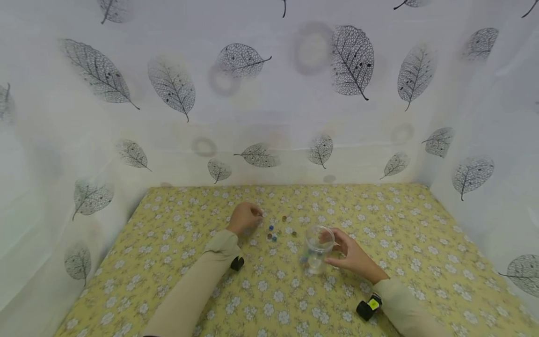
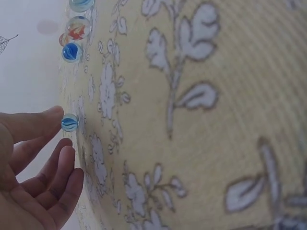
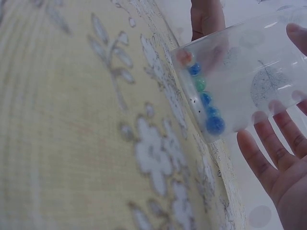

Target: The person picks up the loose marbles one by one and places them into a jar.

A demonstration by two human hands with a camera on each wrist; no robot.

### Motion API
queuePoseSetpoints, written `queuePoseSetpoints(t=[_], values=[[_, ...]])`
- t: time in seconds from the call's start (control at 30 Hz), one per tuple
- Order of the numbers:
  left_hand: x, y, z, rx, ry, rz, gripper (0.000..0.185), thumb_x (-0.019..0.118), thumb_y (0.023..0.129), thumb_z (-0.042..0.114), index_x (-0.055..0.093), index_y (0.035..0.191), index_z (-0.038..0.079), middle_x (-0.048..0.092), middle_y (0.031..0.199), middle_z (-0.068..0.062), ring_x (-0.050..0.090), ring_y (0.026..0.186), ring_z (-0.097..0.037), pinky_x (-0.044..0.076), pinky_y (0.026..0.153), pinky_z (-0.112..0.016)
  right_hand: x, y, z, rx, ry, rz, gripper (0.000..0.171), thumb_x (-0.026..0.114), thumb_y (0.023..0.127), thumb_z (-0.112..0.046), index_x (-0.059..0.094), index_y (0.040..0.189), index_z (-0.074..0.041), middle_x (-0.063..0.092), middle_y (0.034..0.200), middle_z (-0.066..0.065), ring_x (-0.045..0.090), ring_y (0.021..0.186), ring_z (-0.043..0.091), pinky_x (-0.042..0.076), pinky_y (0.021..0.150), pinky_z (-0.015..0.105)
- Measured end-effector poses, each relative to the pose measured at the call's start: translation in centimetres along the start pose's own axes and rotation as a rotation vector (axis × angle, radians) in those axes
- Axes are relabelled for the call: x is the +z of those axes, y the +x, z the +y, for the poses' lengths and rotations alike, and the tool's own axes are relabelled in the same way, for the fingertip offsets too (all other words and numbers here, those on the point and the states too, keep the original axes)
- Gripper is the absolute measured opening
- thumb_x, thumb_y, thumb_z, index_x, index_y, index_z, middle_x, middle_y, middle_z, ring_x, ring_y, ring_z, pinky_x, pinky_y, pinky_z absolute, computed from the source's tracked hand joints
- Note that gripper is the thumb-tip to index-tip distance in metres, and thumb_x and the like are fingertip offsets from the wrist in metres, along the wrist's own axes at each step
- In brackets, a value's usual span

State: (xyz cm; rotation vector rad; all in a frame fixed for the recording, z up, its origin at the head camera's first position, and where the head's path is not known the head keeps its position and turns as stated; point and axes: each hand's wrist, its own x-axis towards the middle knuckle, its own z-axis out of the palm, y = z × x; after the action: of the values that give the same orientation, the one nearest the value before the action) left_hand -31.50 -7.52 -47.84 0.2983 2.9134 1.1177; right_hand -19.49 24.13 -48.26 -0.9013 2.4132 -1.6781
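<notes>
Lower centre, our right hand [image 1: 351, 255] is gripping the clear plastic cup [image 1: 317, 248], several glass marbles [image 3: 204, 98] already inside. Our left hand [image 1: 244, 217], fingers relaxed, is touching a blue swirled marble [image 2: 70, 122]; others [image 1: 278, 231] are remaining on the counter [image 1: 400, 224].

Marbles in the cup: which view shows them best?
The right wrist view: the marbles sit in a clear row at the cup bottom. The head view shows only faint specks of colour; the left wrist view shows none.
</notes>
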Motion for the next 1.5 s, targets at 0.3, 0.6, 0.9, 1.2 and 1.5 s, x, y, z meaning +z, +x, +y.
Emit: queuePoseSetpoints(t=[0.3,0.6,0.9,1.2,1.5], values=[[-0.2,0.4,-0.5,-0.011,-0.016,-0.010,0.007,0.074,0.079,0.010,0.074,0.086,0.009,0.070,0.085,-0.005,0.063,0.076,-0.018,0.053,0.070,-0.033,0.1,0.2,-0.1,0.004,0.002,0.008,0.060,0.067,0.085,-0.003,0.038,0.137,0.000,0.048,0.128,0.030,0.053,0.115,0.001,0.049,0.089,0.023],[-0.4,0.1,-0.2,0.010,-0.007,0.001,0.010,0.076,0.077,0.007,0.075,0.086,0.007,0.070,0.084,-0.007,0.062,0.075,-0.018,0.053,0.068,-0.033,0.1,0.3,-0.3,-0.003,0.019,0.001,0.060,0.066,0.085,-0.001,0.037,0.137,0.002,0.048,0.128,0.029,0.054,0.114,0.004,0.049,0.089,0.024],[0.0,0.4,-0.7,0.021,0.032,-0.001,0.009,0.076,0.077,0.009,0.075,0.085,0.008,0.070,0.082,-0.005,0.062,0.072,-0.016,0.052,0.065,-0.031,0.1,0.2,0.0,-0.008,0.017,-0.003,0.060,0.066,0.085,-0.001,0.036,0.137,0.002,0.047,0.126,0.031,0.056,0.114,0.014,0.049,0.089,0.024],[-0.9,-0.2,-0.1,-0.028,-0.043,-0.026,0.009,0.073,0.078,0.009,0.074,0.087,0.007,0.069,0.086,-0.006,0.061,0.075,-0.016,0.052,0.069,-0.031,0.2,-0.1,0.0,-0.006,-0.001,0.010,0.059,0.067,0.084,-0.001,0.038,0.136,0.001,0.049,0.124,0.025,0.056,0.112,0.006,0.050,0.086,0.024],[-3.2,-2.3,2.1,0.050,-0.109,-0.019,0.012,0.071,0.083,0.013,0.073,0.093,0.007,0.069,0.090,-0.007,0.062,0.078,-0.018,0.053,0.069,-0.032,0.2,0.0,-0.1,0.003,-0.001,0.013,0.060,0.066,0.084,0.000,0.037,0.137,0.001,0.049,0.126,0.025,0.054,0.113,0.001,0.049,0.087,0.022]])
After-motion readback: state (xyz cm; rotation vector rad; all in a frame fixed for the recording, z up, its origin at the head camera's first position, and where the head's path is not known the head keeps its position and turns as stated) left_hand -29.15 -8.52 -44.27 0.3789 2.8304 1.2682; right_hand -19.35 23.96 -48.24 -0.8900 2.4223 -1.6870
